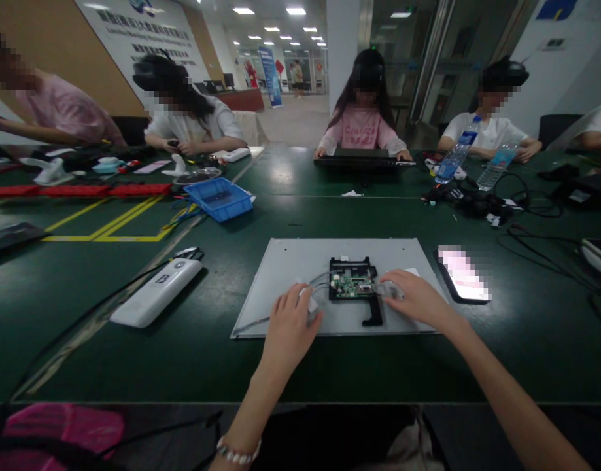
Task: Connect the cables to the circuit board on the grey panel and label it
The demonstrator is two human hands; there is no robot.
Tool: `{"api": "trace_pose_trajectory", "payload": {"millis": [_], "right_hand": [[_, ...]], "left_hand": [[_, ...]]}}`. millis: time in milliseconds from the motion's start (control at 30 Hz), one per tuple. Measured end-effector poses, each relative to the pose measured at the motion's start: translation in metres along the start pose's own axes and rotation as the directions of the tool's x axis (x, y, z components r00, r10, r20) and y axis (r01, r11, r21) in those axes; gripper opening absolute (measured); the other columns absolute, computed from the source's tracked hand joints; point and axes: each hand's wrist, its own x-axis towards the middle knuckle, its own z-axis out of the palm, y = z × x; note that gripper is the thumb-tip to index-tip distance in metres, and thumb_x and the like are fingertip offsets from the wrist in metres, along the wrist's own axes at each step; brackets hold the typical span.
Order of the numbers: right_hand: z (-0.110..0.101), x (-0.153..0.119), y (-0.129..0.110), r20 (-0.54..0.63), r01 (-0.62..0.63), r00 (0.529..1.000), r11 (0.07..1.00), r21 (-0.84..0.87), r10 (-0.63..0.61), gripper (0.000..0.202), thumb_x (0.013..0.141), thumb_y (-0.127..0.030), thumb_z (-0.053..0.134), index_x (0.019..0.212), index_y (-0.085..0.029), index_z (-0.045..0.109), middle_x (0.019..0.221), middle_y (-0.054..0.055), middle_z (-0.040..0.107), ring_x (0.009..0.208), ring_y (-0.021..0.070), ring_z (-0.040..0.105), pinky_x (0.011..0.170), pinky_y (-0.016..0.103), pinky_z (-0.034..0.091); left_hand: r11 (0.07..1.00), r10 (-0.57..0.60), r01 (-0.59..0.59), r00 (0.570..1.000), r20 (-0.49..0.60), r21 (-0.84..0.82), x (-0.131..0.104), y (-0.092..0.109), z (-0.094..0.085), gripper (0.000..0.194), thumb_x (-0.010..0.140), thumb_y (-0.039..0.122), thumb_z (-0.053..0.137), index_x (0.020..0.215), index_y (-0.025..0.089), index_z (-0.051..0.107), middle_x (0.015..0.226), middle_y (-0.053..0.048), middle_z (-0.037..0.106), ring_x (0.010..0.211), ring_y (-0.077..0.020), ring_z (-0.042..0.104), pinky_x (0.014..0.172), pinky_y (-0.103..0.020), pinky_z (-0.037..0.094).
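A light grey panel (293, 258) lies flat on the green table. On its middle sits a black bracket (373, 314) with a green circuit board (349, 285) in it. Grey cables run from the board's left side toward my left hand (293, 317), which rests over the panel's left part with its fingers bent around a small whitish piece (309, 301). Right of the board, my right hand (418, 296) has its fingers closed on a clear, pale connector (391, 289) at the board's edge. The connector's exact shape is blurred.
A white power bank (157, 294) with cables lies left of the panel, a phone (463, 275) right of it. Farther back are a blue basket (226, 203), two bottles (458, 154) and black cables. Several people sit across the table, one holding a dark flat device (363, 159).
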Motion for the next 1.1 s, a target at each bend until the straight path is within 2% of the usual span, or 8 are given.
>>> {"api": "trace_pose_trajectory", "payload": {"millis": [167,300,500,600,700,800,933,1100], "right_hand": [[0.017,0.006,0.004,0.0,0.045,0.999,0.997,-0.067,-0.045,0.023,0.082,-0.022,0.055,0.104,-0.022,0.06,0.104,0.006,0.064,0.098,0.0213,0.058,0.085,0.037,0.046],[0.024,0.007,0.008,-0.026,0.073,0.997,0.988,-0.134,-0.077,0.024,0.087,-0.016,0.046,0.104,-0.022,0.061,0.102,0.006,0.066,0.095,0.02,0.06,0.083,0.036,0.047],[0.017,-0.003,0.024,-0.162,-0.047,0.987,0.978,-0.202,0.014,0.025,0.088,-0.017,0.043,0.102,-0.017,0.063,0.104,0.009,0.066,0.096,0.0219,0.06,0.084,0.038,0.047],[0.014,-0.008,0.029,-0.215,-0.086,0.975,0.99,-0.114,0.06,0.024,0.088,-0.023,0.046,0.106,-0.019,0.062,0.106,0.008,0.066,0.099,0.0209,0.059,0.086,0.038,0.047],[0.017,-0.007,0.025,-0.132,-0.004,0.991,0.998,-0.063,-0.004,0.027,0.085,-0.028,0.052,0.11,-0.022,0.061,0.11,0.007,0.064,0.103,0.021,0.058,0.088,0.04,0.046],[0.022,-0.001,0.015,-0.038,0.075,0.996,0.992,-0.105,-0.079,0.025,0.085,-0.025,0.052,0.109,-0.023,0.062,0.11,0.007,0.064,0.103,0.0217,0.058,0.089,0.041,0.045],[0.025,0.005,0.006,-0.025,0.087,0.995,0.978,-0.192,-0.093,0.025,0.088,-0.016,0.044,0.104,-0.02,0.063,0.104,0.009,0.066,0.1,0.0222,0.059,0.085,0.039,0.046],[0.021,-0.002,0.013,-0.107,0.006,0.994,0.963,-0.268,-0.036,0.027,0.088,-0.013,0.043,0.104,-0.017,0.064,0.106,0.011,0.066,0.1,0.0229,0.059,0.087,0.039,0.046]], "left_hand": [[0.995,0.041,-0.048,0.997,0.07,0.092,0.007,0.004,-0.006,0.019,0.085,0.012,0.045,0.095,0.017,0.059,0.1,-0.009,0.065,0.093,-0.0233,0.061,0.088,-0.038,0.043],[0.987,0.028,-0.036,0.998,0.054,0.159,0.016,-0.001,-0.014,0.022,0.086,0.01,0.042,0.078,0.018,0.06,0.076,-0.005,0.067,0.073,-0.0212,0.064,0.087,-0.038,0.042],[0.987,0.039,-0.012,0.985,-0.167,0.158,0.028,-0.028,-0.024,0.023,0.09,0.016,0.041,0.097,0.018,0.063,0.105,-0.007,0.068,0.093,-0.0211,0.063,0.098,-0.038,0.036],[0.988,0.05,-0.033,0.993,-0.109,0.153,0.029,-0.04,-0.021,0.025,0.089,0.016,0.04,0.096,0.018,0.064,0.105,-0.008,0.068,0.097,-0.0209,0.063,0.099,-0.04,0.034],[0.986,-0.016,0.017,1.0,-0.012,0.163,0.026,-0.049,-0.014,0.025,0.089,0.019,0.04,0.089,0.019,0.066,0.098,-0.008,0.07,0.093,-0.022,0.064,0.098,-0.045,0.034],[0.987,-0.085,0.083,0.996,0.008,0.141,0.023,-0.052,-0.009,0.026,0.09,0.026,0.041,0.088,0.021,0.066,0.098,-0.007,0.069,0.093,-0.0223,0.063,0.097,-0.047,0.034],[0.994,-0.074,0.074,0.997,-0.011,0.084,0.036,-0.04,-0.015,0.026,0.091,0.029,0.041,0.097,0.02,0.064,0.101,-0.007,0.068,0.096,-0.022,0.061,0.096,-0.043,0.036],[0.986,0.164,-0.167,0.983,0.076,0.029,0.084,0.001,-0.013,0.025,0.091,0.022,0.041,0.108,0.019,0.06,0.099,-0.007,0.067,0.094,-0.0204,0.06,0.085,-0.034,0.042]]}}
